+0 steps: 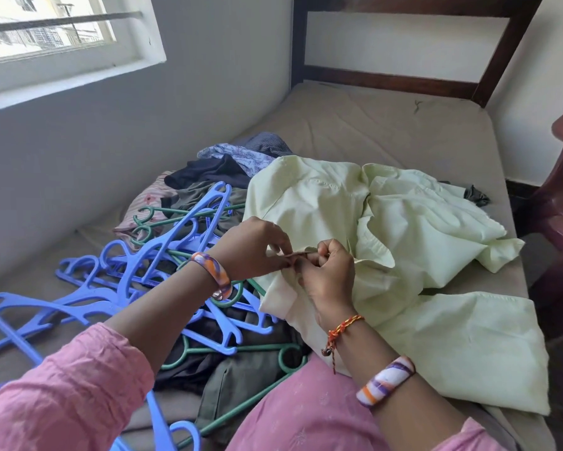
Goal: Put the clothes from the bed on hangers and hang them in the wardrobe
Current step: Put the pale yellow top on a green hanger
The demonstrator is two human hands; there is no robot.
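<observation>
While pale green shirt (400, 222) lies spread across middle of bed (355, 125), both hands meet at its near edge: left hand (251, 249) pinches fabric fold, right hand (325, 271) curls round same fold (fingertips touching). Blue hangers (88, 288) and green hangers (241, 349) tangled near bed's left edge, over dark clothes (208, 170).

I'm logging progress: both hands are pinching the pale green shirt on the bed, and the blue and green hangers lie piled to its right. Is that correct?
Not quite. The head view shows the hangers piled to the left of the pale green shirt, not its right. The rest holds: the left hand and right hand both pinch the shirt on the bed.
</observation>
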